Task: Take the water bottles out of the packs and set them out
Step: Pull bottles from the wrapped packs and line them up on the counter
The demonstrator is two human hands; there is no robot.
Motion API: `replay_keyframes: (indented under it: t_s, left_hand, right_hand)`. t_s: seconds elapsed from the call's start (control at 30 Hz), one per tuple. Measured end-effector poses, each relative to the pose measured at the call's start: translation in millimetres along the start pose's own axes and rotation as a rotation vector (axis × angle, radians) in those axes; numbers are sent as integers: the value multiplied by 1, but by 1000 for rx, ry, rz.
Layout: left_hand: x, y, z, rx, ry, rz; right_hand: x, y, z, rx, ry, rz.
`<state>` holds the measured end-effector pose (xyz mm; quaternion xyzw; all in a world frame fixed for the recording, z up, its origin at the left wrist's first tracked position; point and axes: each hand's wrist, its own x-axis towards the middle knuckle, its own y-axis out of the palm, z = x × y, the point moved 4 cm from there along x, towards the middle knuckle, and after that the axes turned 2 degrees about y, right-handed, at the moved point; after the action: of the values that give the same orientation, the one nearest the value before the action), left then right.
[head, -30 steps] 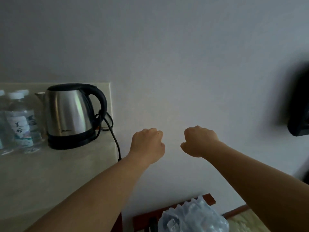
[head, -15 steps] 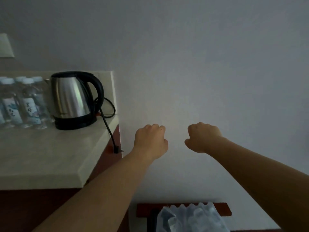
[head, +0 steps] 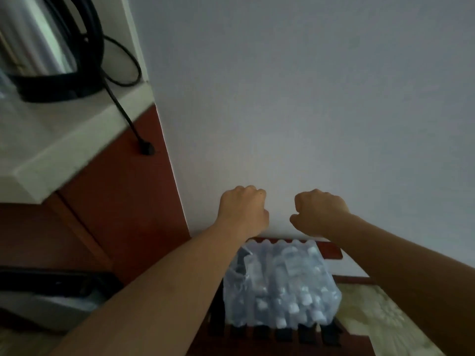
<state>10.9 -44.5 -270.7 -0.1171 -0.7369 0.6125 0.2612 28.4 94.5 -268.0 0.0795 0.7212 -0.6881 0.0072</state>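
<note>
- Against half a second ago, the view has tipped downward: the kettle (head: 38, 47) now sits cut off in the upper left corner, and only its steel body, black base and black handle show.
- The loose bottles that stood beside the kettle on the counter (head: 51, 155) have gone out of the frame.
- The black cord (head: 120, 104) runs from the kettle base over the counter edge, and its plug hangs against the red-brown cabinet side (head: 123, 201).
- The pack of water bottles (head: 280, 283), earlier a sliver at the bottom edge, now shows almost whole in the lower middle. It is wrapped in clear plastic with rows of white caps visible through it, and it rests on a dark wooden rack (head: 331, 251) against the wall (head: 308, 98).
- Both hands have dropped from mid-frame to just above the far end of the pack, and their pose is unchanged.
- The left hand (head: 243, 210) is curled into a fist, knuckles up, holding nothing, its forearm stretching in from the lower left.
- The right hand (head: 317, 213) is also a fist with nothing in it, its forearm coming in from the right edge.
- The two fists are level and apart, with bare wall showing between them; neither touches the pack.
- A dark, blurred object (head: 51, 283) lies at the lower left, and patterned floor (head: 372, 312) shows at the lower right.
</note>
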Motion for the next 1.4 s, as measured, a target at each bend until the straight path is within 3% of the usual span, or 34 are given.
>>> replay_keyframes:
  t_s: [0.3, 0.4, 0.47, 0.67, 0.83, 1.07, 1.17, 1.4]
  left_hand:
    - [-17, 135, -5, -86, -78, 191]
    - [-23, 170, -5, -82, -92, 235]
    - [-24, 192, -4, -81, -95, 237]
    - [-19, 255, 28, -164, -248, 294]
    - [-21, 305, 54, -264, -351, 398]
    - [-9, 365, 75, -311, -250, 482]
    - [-4, 386, 83, -324, -290, 519]
    - [4, 442, 95, -273, -362, 856]
  right_hand:
    - [14, 137, -22, 84, 24, 201]
    - [28, 172, -7, 17, -52, 289]
    - [41, 189, 5, -38, -93, 261]
    - [68, 259, 9, 379, 140, 414]
    - [80, 296, 26, 492, 159, 404]
    - [105, 332, 42, 537, 118, 392]
    - [118, 349, 41, 526, 120, 385]
    - [136, 381, 33, 560, 184, 358]
